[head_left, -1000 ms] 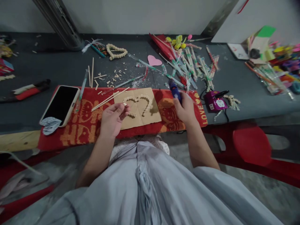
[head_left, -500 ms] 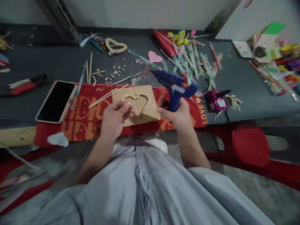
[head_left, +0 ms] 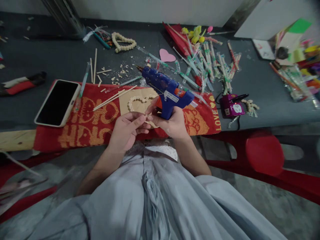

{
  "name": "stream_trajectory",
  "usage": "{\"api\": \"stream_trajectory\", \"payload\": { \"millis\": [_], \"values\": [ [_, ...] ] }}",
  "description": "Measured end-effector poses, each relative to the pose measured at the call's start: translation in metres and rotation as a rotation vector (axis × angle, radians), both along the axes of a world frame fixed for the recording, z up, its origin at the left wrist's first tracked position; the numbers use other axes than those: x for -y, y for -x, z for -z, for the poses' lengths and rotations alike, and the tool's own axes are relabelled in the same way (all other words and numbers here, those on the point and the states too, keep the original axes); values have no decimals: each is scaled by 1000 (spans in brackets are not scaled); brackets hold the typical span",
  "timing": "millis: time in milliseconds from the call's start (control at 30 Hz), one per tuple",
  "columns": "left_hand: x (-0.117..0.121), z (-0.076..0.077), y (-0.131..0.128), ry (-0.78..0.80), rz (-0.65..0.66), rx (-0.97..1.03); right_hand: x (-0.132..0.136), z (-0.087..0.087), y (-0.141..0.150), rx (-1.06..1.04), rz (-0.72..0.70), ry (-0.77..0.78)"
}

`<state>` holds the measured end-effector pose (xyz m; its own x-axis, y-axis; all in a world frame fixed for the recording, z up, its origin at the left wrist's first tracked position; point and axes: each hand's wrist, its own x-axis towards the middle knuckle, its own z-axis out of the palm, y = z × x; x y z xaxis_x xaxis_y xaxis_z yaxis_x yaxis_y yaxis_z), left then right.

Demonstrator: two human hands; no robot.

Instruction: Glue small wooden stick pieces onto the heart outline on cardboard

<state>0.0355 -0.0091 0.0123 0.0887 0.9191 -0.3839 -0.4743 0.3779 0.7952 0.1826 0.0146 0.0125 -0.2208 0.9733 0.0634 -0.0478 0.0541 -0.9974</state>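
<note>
Your left hand [head_left: 127, 129] pinches a tiny bit [head_left: 147, 117], your right hand [head_left: 175, 125] grips the glue gun [head_left: 162, 83]: apparently readying to glue, so aim carefully.

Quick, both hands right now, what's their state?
Left hand: pinched closed; whether it holds anything can't be told.
Right hand: closed, holding the glue gun.

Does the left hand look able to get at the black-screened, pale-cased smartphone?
Probably yes: the smartphone lies to the left of the left hand, with only flat red-and-orange patterned towel between. The hand's fingertips are pinched near the right hand, though, and may need freeing first.
</note>
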Motion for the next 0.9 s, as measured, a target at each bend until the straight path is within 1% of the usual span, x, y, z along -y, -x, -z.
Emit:
{"api": "stream_trajectory", "payload": {
  "millis": [233,467,667,900],
  "values": [
    [-2,3,7,107,92,-13,-1,6,0,10,-19,36],
    [3,4,11,164,74,0,0,7,2,58,-75,44],
    [19,12,10,144,-6,56,9,15,7,120,-44,49],
    [44,26,11,207,-8,162,29,20,10,185,-80,76]
  ]
}}
